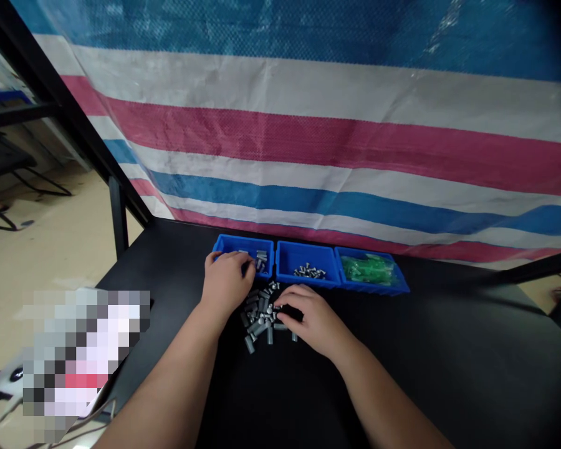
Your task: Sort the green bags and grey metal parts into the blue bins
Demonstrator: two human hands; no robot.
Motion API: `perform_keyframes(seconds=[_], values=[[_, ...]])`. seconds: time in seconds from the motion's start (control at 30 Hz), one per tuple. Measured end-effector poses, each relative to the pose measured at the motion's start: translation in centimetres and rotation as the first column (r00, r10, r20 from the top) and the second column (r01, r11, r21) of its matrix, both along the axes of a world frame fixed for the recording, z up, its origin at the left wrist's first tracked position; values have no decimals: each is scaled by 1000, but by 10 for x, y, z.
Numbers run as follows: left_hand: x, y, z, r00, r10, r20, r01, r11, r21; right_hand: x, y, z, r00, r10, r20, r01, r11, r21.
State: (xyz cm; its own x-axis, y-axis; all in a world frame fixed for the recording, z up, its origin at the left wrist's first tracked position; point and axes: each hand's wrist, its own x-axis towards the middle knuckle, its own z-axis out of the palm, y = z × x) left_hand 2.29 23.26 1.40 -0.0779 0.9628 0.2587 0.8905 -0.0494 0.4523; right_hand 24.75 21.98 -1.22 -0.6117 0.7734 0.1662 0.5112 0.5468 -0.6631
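Head view: right hand (312, 317) at loose screws (270, 308), left hand (225, 280) over blue bin (247, 242), grips indeterminable; screws likely light, rigid, best pinched by heads.

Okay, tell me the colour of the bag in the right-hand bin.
Green, seen through clear plastic; the head view shows it.

Both your forearms reach forward; your left hand (228, 279) arches farther ahead, fingers bent downward, while your right hand (306, 315) angles inward, thumb and fingers slightly parted.
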Motion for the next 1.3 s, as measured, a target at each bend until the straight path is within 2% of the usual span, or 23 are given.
perform_keyframes(seconds=[0.2, 0.43, 0.5, 0.57, 0.63, 0.73, 0.83, 0.9, 0.97, 1.1, 1.3], values=[[7, -3, 0, 1000, -2, 26, 0, 998, 64, -6, 2, -5, 1000, -12, 18, 12, 1000, 16], [14, -6, 0, 998, -24, 52, 17, 992, 123, -6, 0, -2, 994, -41, 98, 35, 998, 58], [15, -6, 2, 997, -41, 60, 32, 990, 138, -4, -1, -1, 998, -42, 44, 38, 996, 75], [15, -7, 3, 996, -55, 64, 45, 988, 146, 0, 0, 1, 993, -83, -87, 94, 987, 134], [16, -7, 3, 996, -62, 63, 53, 989, 140, 5, 2, 4, 955, -178, -238, 231, 948, 218], [18, -8, 2, 995, -70, 69, 62, 991, 119, 13, 9, 8, 864, -350, -363, 461, 840, 288], [19, -9, 1, 993, -88, 80, 80, 992, 99, 21, 14, 10, 794, -502, -343, 602, 728, 328], [20, -9, 1, 992, -99, 82, 91, 992, 89, 24, 16, 10, 763, -579, -287, 646, 676, 353], [20, -9, 1, 991, -105, 81, 99, 992, 83, 26, 16, 9, 756, -617, -218, 650, 671, 357], [20, -9, 1, 991, -110, 78, 103, 991, 80, 26, 16, 7, 765, -629, -139, 636, 705, 313], [21, -9, 1, 991, -112, 66, 108, 992, 67, 30, 16, 2, 714, -693, -94, 694, 686, 219]])
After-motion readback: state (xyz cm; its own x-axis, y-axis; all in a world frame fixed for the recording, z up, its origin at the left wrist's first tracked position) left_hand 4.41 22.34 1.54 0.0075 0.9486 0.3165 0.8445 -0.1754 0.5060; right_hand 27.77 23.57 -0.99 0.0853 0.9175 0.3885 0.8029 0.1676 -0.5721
